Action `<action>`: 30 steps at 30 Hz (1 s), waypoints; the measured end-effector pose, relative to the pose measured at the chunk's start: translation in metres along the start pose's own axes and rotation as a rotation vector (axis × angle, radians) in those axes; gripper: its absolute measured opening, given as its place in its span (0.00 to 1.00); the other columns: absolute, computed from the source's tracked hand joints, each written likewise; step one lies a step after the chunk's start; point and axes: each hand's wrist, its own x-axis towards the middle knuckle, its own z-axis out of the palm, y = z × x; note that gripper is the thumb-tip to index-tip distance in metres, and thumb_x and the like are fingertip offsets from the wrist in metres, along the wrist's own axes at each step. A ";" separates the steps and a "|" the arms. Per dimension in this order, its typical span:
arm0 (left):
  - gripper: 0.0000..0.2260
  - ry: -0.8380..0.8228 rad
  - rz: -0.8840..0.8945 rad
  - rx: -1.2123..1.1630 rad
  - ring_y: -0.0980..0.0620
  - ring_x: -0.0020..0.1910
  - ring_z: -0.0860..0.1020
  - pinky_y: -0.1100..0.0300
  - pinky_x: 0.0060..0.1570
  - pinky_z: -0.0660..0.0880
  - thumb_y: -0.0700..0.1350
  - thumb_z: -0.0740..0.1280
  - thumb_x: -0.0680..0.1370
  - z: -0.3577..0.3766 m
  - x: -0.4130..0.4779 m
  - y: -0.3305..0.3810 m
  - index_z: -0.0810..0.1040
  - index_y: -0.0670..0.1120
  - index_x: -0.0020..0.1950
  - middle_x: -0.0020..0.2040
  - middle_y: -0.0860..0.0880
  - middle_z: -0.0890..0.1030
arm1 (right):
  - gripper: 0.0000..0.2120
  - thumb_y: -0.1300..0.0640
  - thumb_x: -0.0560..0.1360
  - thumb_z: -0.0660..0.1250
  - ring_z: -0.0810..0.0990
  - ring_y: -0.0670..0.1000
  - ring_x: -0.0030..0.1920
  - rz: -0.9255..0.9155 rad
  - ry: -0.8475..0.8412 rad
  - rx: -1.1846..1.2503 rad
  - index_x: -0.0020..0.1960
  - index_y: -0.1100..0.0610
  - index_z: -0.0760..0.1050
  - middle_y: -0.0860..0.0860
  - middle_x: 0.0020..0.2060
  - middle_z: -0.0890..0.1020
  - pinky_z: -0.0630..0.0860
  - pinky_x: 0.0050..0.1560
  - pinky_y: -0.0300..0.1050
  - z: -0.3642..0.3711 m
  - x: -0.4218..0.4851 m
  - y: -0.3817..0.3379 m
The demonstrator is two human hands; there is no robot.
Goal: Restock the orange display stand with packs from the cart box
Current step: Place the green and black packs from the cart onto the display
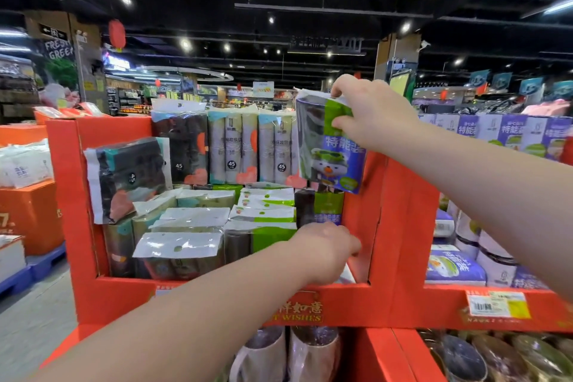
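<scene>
The orange display stand (121, 295) fills the middle of the view, its upper shelf packed with bag-roll packs. My right hand (369, 112) holds a purple-and-green pack (328, 161) by its top edge, hanging above the shelf's right end. My left hand (325, 248) reaches into the shelf's right front corner, its fingers curled down among the green-and-white packs (263, 214); what they touch is hidden. A black pack (127, 177) leans tilted at the shelf's left. Grey and black upright packs (232, 149) line the back. The cart box is out of view.
A second orange stand (496, 307) with purple packs adjoins on the right. Lower bins hold rolled goods (310, 353). Orange boxes (28, 214) on blue pallets stand at left, with grey aisle floor (34, 313) between.
</scene>
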 end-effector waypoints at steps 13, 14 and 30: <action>0.24 -0.636 -0.096 -0.062 0.45 0.64 0.75 0.51 0.63 0.73 0.50 0.66 0.77 0.031 0.057 -0.013 0.70 0.48 0.73 0.69 0.46 0.74 | 0.18 0.53 0.77 0.65 0.69 0.57 0.62 -0.058 -0.010 0.027 0.65 0.52 0.65 0.52 0.60 0.75 0.65 0.47 0.47 0.000 -0.001 0.015; 0.25 -0.673 -0.094 -0.070 0.45 0.64 0.75 0.52 0.64 0.72 0.51 0.66 0.77 0.031 0.059 -0.015 0.69 0.50 0.73 0.70 0.47 0.73 | 0.18 0.53 0.77 0.65 0.69 0.56 0.62 -0.059 -0.011 0.032 0.65 0.52 0.65 0.52 0.60 0.75 0.65 0.46 0.47 0.001 0.000 0.016; 0.21 -0.576 0.002 0.191 0.42 0.66 0.72 0.51 0.56 0.72 0.38 0.60 0.79 0.040 0.050 -0.008 0.67 0.46 0.73 0.70 0.44 0.71 | 0.16 0.53 0.78 0.65 0.70 0.56 0.59 -0.069 0.005 0.078 0.63 0.53 0.65 0.52 0.57 0.76 0.66 0.46 0.47 0.000 0.005 0.026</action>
